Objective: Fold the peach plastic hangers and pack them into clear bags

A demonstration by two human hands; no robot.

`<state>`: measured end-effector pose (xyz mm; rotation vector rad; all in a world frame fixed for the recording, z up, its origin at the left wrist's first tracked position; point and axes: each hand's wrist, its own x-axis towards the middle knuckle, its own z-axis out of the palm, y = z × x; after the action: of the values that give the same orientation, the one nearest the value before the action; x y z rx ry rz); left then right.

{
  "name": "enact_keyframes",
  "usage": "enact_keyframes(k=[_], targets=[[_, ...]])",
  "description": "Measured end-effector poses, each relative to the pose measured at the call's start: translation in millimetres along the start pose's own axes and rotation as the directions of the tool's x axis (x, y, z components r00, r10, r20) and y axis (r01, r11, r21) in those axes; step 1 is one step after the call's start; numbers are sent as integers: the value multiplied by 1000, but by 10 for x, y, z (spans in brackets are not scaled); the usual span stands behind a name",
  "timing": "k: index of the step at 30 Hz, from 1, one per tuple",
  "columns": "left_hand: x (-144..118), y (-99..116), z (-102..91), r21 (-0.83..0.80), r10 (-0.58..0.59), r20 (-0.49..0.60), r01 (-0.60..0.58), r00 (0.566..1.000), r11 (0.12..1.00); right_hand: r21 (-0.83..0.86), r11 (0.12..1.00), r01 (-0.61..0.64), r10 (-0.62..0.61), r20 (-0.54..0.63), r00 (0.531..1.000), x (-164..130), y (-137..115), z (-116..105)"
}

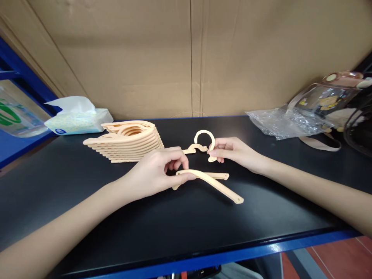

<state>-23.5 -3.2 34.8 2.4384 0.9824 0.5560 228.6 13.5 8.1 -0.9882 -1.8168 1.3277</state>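
My left hand [164, 168] pinches a curved cream plastic hanger arm [216, 186] near its upper end, over the black tabletop. Behind that piece, a second cream bar [216, 176] shows in part; whether the two are joined I cannot tell. Between thumb and fingers, my right hand [229, 150] grips the lower end of a cream hanger hook [205, 133], its curve upward. Just left of the hook lies another small curved cream piece [196, 148], partly hidden behind my left hand. A stack of folded cream hangers [130, 141] sits beyond my left hand.
A tissue pack [80, 119] stands at the back left, near a clear plastic container [20, 112]. At the back right lie a clear plastic bag [281, 122] and a transparent bottle with a strap [328, 97]. Cardboard [145, 58] walls off the table's rear.
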Motion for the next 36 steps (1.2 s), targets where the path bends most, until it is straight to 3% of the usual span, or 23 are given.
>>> enact_keyframes(k=[4, 8, 14, 17, 22, 24, 28, 32, 36], targets=[[31, 9, 17, -228, -161, -28, 151, 987, 962, 13, 1000, -12, 12, -3, 1000, -4, -11, -11], [43, 29, 0, -460, -297, 13, 269, 955, 846, 16, 1000, -10, 10, -1, 1000, -1, 2, -24], [54, 3, -17, -735, -293, -16, 188, 956, 652, 26, 999, -18, 18, 5, 1000, 9, 11, -15], [91, 18, -22, -768, -260, 4, 170, 966, 618, 28, 1000, -11, 10, 7, 1000, 5, -1, -7], [213, 99, -1, -672, -264, 110, 268, 958, 690, 32, 999, -11, 11, 10, 1000, -3, -11, -1], [258, 127, 41, -586, -255, 126, 279, 959, 761, 47, 999, -11, 11, 9, 1000, -5, -13, -3], [284, 164, 171, -129, -224, 19, 224, 974, 966, 99, 995, -2, 4, -12, 1000, -7, -21, 4], [222, 155, 269, 309, -145, 15, 133, 989, 942, 89, 996, -19, 21, -18, 1000, -16, -18, 11], [167, 94, 281, 424, -40, 32, 23, 999, 905, 75, 997, -24, 24, -4, 1000, -28, 4, 0]])
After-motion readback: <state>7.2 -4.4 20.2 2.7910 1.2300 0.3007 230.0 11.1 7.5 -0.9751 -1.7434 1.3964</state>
